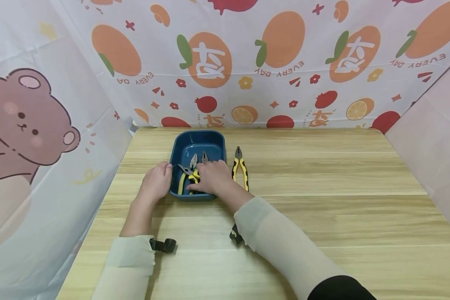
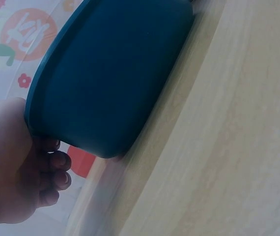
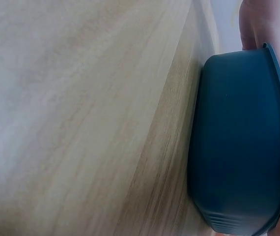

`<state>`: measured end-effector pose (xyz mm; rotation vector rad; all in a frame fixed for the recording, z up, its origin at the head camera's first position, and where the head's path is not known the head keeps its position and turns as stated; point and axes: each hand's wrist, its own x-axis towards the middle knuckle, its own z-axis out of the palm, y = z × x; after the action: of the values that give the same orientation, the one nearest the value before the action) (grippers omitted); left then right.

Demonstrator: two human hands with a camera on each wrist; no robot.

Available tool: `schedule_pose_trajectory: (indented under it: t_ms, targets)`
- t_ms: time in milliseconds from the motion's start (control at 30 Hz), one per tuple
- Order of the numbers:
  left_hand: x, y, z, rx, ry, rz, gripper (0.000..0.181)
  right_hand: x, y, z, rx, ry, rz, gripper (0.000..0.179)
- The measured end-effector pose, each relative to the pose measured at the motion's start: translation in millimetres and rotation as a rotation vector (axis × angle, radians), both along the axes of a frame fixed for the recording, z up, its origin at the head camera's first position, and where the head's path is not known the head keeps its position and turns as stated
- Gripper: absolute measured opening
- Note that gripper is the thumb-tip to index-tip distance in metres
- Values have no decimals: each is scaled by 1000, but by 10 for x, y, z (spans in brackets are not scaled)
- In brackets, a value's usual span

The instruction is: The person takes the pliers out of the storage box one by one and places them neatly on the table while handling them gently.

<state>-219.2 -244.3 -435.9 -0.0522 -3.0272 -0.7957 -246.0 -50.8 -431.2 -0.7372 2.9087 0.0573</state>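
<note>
A blue plastic bin (image 1: 198,135) sits on the table with several pliers inside. My left hand (image 1: 158,180) grips the bin's left rim, its fingers curled beneath the lip in the left wrist view. Reaching over the near right part of the bin, my right hand (image 1: 211,177) covers the handles of pliers (image 1: 204,157) whose dark jaws point away from me. I cannot tell whether its hidden fingers hold them. Left of that hand lie long-nose pliers (image 1: 185,170) and another pair with grey jaws (image 1: 193,159); yellow handles show among them.
Yellow-and-black pliers (image 1: 238,160) lie on the wooden table (image 1: 322,175) just right of the bin, jaws pointing to the back. A fruit-print cloth (image 1: 243,54) hangs behind the table, and a bear-print cloth (image 1: 33,121) hangs at the left.
</note>
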Motion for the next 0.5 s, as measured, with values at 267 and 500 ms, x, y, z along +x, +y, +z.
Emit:
schedule_pose_trajectory:
  t_ms: [267,500]
  targets:
    - [12,5,5,1,-19,7,46,16,-1,11,27,-11,11,83]
    - [12,8,1,1,-16,9,46,4,3,-4,24,-10,19,74]
